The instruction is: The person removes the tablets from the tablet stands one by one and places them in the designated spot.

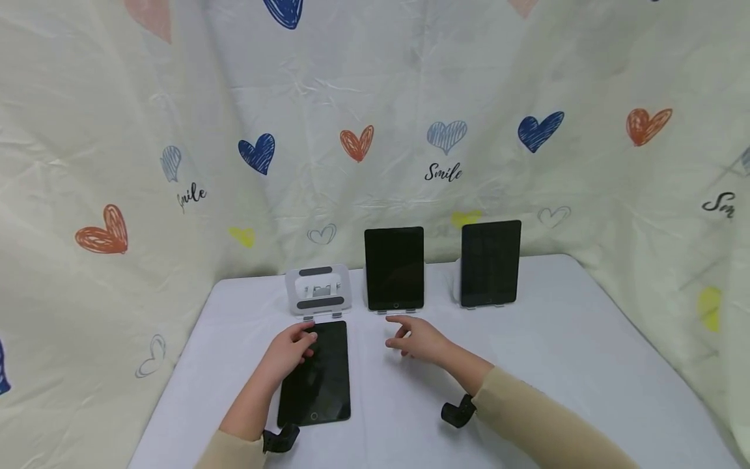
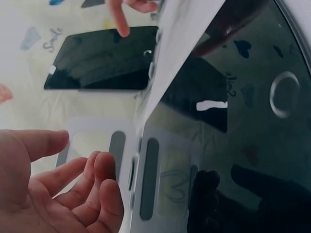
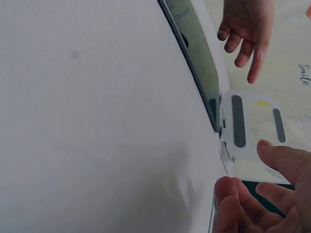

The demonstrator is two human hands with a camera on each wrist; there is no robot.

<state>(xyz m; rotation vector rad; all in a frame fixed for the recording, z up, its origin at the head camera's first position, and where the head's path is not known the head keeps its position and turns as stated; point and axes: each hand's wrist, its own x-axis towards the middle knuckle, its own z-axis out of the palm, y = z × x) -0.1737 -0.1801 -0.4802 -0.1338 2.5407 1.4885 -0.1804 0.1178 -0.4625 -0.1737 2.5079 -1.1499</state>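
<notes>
One black tablet (image 1: pixel 328 384) lies flat on the counter (image 1: pixel 398 417) in front of a bare white stand (image 1: pixel 320 303), the loose, empty left hand (image 1: pixel 287 353) over its corner and loose, empty right hand (image 1: pixel 423 341) nearby, while tiny hooks (image 1: pixel 382 312) seem to stop the two propped tablets (image 1: pixel 394 268) sliding.

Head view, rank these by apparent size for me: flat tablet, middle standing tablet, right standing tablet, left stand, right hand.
1. Flat tablet
2. Middle standing tablet and right standing tablet: too alike to rank
3. Left stand
4. Right hand
</notes>
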